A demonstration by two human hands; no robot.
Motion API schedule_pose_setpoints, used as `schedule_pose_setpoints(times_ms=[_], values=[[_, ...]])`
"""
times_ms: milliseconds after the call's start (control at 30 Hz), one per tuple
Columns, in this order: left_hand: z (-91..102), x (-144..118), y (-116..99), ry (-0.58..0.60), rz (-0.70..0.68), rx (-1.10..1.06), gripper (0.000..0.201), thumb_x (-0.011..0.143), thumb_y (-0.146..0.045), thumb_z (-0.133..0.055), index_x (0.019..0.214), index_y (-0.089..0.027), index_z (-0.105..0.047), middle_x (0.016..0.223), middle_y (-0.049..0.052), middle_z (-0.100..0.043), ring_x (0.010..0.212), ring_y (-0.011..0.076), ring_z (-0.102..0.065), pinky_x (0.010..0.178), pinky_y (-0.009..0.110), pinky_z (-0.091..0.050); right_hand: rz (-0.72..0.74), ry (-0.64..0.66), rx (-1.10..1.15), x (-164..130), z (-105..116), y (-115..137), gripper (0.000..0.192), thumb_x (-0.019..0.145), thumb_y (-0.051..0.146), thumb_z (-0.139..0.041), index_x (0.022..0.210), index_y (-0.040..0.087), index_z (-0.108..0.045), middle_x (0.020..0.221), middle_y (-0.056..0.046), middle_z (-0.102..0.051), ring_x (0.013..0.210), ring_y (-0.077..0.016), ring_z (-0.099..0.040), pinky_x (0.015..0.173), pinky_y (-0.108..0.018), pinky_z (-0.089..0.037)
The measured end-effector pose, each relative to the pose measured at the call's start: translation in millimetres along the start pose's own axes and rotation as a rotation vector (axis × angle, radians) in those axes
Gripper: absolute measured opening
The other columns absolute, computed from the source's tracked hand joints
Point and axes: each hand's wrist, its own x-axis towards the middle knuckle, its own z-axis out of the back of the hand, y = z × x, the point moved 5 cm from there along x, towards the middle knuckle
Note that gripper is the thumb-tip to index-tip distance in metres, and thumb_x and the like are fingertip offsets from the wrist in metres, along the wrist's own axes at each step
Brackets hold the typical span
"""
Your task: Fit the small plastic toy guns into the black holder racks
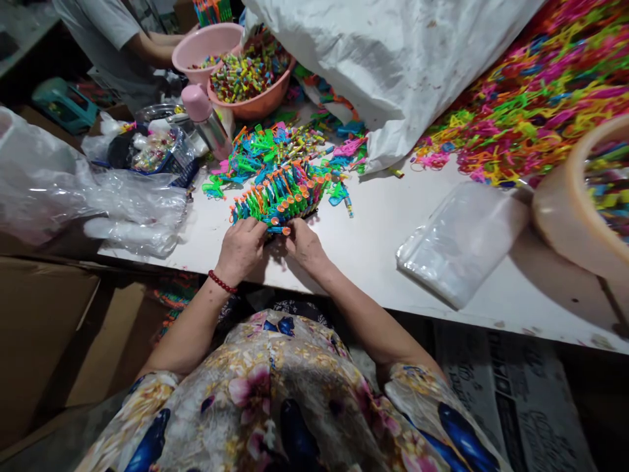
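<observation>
Both my hands are close together at the near edge of the white table, in front of tight rows of small green and blue plastic pieces with orange round ends (280, 193). My left hand (242, 246), with a red bead bracelet at the wrist, has its fingers closed at one blue plastic piece with an orange end (279, 230). The fingers of my right hand (305, 246) are bent inward beside that piece's orange end; what they pinch is hidden. Loose green, blue and pink plastic pieces (250, 154) lie heaped just behind the rows.
A pink-capped flask (209, 121) and an orange basin (260, 98) of small colourful bits stand behind. Right lie clear plastic bags (457, 246) and a large tub (565, 203). A white sack (393, 59) borders a bright heap (540, 98). Another person's arm (152, 49) shows far left.
</observation>
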Motion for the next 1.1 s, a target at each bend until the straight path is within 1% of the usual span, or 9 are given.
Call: schedule_pose_setpoints(times_ms=[133,233,333,467,600,733,833,967,1100], values=[[-1.6,-1,0,-0.027,-0.007,0.006,0.019,0.102,-0.018,-0.050,0.104,-0.019,-0.069,0.099,0.010,-0.068,0.098,0.0284,-0.062,0.084,0.038,-0.049,0.164,-0.003,0.002,0,-2,5,0.026,0.094,0.017,-0.050,0.115,0.019,-0.064,0.112,-0.012,-0.065,0.102,-0.0241,-0.063,0.088,-0.033,-0.052],[-2.9,-2,0,-0.059,-0.011,-0.011,0.018,0.103,-0.022,-0.050,0.106,-0.017,-0.067,0.100,0.011,-0.068,0.099,0.0285,-0.063,0.085,0.039,-0.050,0.129,-0.002,0.104,-4,-6,-1,0.022,0.093,0.019,-0.055,0.111,0.019,-0.066,0.104,-0.010,-0.068,0.098,-0.0236,-0.065,0.086,-0.034,-0.054],[-3.2,-2,1,-0.065,-0.015,-0.024,0.018,0.103,-0.021,-0.049,0.109,-0.016,-0.066,0.102,0.011,-0.069,0.100,0.0283,-0.063,0.088,0.039,-0.050,0.056,-0.079,0.272,-10,-11,-9,0.022,0.094,0.024,-0.057,0.112,0.019,-0.068,0.103,-0.009,-0.072,0.095,-0.0241,-0.068,0.087,-0.038,-0.056],[-2.6,-2,1,-0.035,-0.004,-0.032,0.020,0.100,-0.017,-0.050,0.113,-0.015,-0.065,0.104,0.012,-0.069,0.101,0.0291,-0.063,0.088,0.040,-0.050,0.075,-0.166,0.347,-15,-21,-13,0.023,0.094,0.030,-0.058,0.110,0.020,-0.071,0.104,-0.011,-0.074,0.097,-0.0275,-0.071,0.089,-0.044,-0.058],[-0.8,-2,0,-0.030,-0.011,-0.043,0.021,0.098,-0.015,-0.051,0.114,-0.015,-0.064,0.106,0.012,-0.070,0.102,0.0293,-0.063,0.088,0.040,-0.050,0.130,-0.120,0.266,-14,-27,-15,0.024,0.092,0.029,-0.058,0.111,0.021,-0.072,0.104,-0.011,-0.074,0.099,-0.0275,-0.071,0.090,-0.043,-0.060],[-0.2,-3,-2,-0.024,-0.018,-0.028,0.020,0.097,-0.015,-0.052,0.112,-0.016,-0.065,0.107,0.012,-0.070,0.101,0.0295,-0.063,0.087,0.041,-0.050,0.191,-0.045,0.157,-14,-24,-16,0.028,0.089,0.026,-0.062,0.116,0.022,-0.071,0.103,-0.011,-0.074,0.097,-0.0278,-0.070,0.088,-0.042,-0.061],[0.3,-3,-3,-0.018,-0.008,-0.028,0.020,0.097,-0.017,-0.052,0.112,-0.016,-0.065,0.107,0.012,-0.070,0.101,0.0293,-0.063,0.087,0.041,-0.050,0.204,-0.004,0.063,-16,-23,-14,0.032,0.090,0.021,-0.058,0.120,0.019,-0.069,0.102,-0.012,-0.073,0.095,-0.0274,-0.069,0.086,-0.040,-0.060],[3.7,-4,-1,-0.012,-0.023,-0.052,0.025,0.097,-0.020,-0.052,0.118,-0.015,-0.063,0.109,0.012,-0.069,0.104,0.0297,-0.062,0.089,0.041,-0.050,0.182,0.053,-0.104,-17,-23,-1,0.037,0.092,0.017,-0.052,0.127,0.014,-0.065,0.107,-0.014,-0.071,0.095,-0.0276,-0.068,0.085,-0.039,-0.057],[6.7,-5,-1,0.022,-0.117,-0.091,0.037,0.095,-0.033,-0.060,0.129,-0.016,-0.059,0.113,0.012,-0.067,0.106,0.0311,-0.060,0.091,0.043,-0.050,0.097,0.146,-0.227,-14,-20,7,0.035,0.095,0.019,-0.052,0.127,0.013,-0.064,0.109,-0.015,-0.070,0.093,-0.0271,-0.067,0.082,-0.036,-0.053]])
